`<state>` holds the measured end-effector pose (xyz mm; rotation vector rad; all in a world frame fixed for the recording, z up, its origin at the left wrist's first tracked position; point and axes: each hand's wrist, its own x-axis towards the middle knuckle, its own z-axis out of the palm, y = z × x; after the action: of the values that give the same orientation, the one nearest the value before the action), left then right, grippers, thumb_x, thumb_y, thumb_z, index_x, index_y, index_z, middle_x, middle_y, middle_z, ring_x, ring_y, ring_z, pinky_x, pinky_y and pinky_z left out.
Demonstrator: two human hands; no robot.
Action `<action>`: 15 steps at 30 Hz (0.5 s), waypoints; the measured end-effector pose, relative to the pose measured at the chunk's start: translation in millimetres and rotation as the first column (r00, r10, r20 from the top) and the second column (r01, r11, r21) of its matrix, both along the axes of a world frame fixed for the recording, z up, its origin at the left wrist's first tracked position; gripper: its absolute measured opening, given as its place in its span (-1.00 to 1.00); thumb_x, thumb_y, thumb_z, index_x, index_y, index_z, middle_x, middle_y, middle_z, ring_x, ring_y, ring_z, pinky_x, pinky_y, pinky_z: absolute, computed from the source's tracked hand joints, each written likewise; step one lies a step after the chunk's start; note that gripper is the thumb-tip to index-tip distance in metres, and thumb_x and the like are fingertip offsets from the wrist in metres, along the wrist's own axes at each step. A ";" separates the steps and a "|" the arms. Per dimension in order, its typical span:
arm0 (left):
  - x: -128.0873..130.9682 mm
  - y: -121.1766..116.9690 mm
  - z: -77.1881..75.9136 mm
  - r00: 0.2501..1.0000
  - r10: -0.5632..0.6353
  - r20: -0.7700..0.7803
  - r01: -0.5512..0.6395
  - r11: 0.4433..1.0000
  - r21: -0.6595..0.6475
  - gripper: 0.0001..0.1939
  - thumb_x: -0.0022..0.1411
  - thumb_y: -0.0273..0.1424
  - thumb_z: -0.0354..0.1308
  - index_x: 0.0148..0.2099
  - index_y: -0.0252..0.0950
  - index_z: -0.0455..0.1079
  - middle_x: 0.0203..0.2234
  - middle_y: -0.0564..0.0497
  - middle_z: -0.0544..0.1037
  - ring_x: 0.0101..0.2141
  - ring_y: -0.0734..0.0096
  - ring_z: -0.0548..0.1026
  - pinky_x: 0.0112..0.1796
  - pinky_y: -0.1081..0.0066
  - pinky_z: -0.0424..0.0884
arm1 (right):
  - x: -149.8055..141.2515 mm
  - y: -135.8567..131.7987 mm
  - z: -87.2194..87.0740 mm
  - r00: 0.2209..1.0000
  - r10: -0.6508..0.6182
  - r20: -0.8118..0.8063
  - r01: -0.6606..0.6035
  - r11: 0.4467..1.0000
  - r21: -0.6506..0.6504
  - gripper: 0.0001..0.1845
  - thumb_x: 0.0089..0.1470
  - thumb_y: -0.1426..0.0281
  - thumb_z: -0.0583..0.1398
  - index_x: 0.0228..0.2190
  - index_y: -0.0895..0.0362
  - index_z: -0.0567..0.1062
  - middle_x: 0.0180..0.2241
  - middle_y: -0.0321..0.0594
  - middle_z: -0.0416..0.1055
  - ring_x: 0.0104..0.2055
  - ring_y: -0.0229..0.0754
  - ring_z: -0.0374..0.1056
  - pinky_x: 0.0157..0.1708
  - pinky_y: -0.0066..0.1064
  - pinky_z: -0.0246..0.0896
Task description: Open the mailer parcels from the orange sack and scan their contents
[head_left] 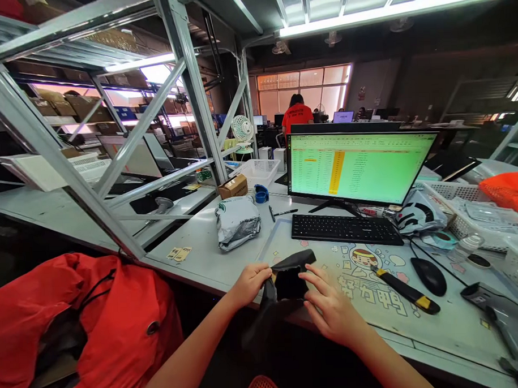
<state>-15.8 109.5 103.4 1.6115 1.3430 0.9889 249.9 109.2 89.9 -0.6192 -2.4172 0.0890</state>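
Observation:
A black plastic-looking bag (294,262) hangs at the front edge of the desk, its mouth pulled apart and its inside too dark to make out. Thumb and fingers of my left hand (250,285) pinch its left rim. On the opposite side my right hand (331,303) grips the right rim, with its lower fingers loosely spread. To the right of the bag, a black and yellow utility knife (404,289) lies on the printed desk mat (321,276). Behind my left hand sits a white and grey plastic parcel (238,222).
A monitor (360,168) and keyboard (345,229) stand ahead. A mouse (429,276), a barcode scanner (503,315) and white baskets (467,209) are on the right. Metal shelf posts (196,88) and a red sack (131,311) flank the left. A person (296,113) is farther back.

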 end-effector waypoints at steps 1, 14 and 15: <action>4.1 -1.1 0.7 0.999 -0.046 0.009 0.046 0.999 -0.012 -0.60 0.21 -0.10 0.02 -0.55 -0.23 0.13 -0.61 0.15 0.13 -0.52 0.47 0.10 -0.43 0.39 0.03 | -5.2 -0.7 2.1 0.999 -0.007 0.031 0.007 1.000 -0.001 -0.75 0.17 0.49 0.16 -0.10 0.11 0.49 0.30 -0.01 0.18 0.42 0.20 -0.10 0.27 0.26 0.10; 13.2 -6.4 -15.5 0.954 -0.104 0.282 0.144 0.982 -0.124 -0.61 0.11 -0.05 0.13 -0.35 -0.31 0.40 -0.44 0.00 0.44 -0.34 0.32 0.37 -0.21 0.32 0.32 | -23.2 -2.6 -23.9 0.997 0.064 0.035 -0.069 0.986 0.150 -0.92 0.15 0.49 0.19 -0.39 0.14 0.48 0.31 0.03 0.20 0.38 0.21 0.01 0.27 0.29 0.03; 12.5 -6.6 -17.3 0.940 -0.085 0.331 0.137 0.981 -0.137 -0.61 0.11 -0.05 0.13 -0.32 -0.32 0.42 -0.42 -0.02 0.46 -0.32 0.30 0.39 -0.19 0.32 0.32 | -19.6 -4.0 -24.6 0.994 0.108 0.017 -0.109 0.983 0.145 -0.88 0.17 0.45 0.18 -0.42 0.13 0.48 0.20 0.01 0.34 0.32 0.17 0.12 0.25 0.21 0.09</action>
<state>-3.3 102.9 86.2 1.3234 1.0655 1.0006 230.3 105.2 65.2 -0.4223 -2.4394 -0.0451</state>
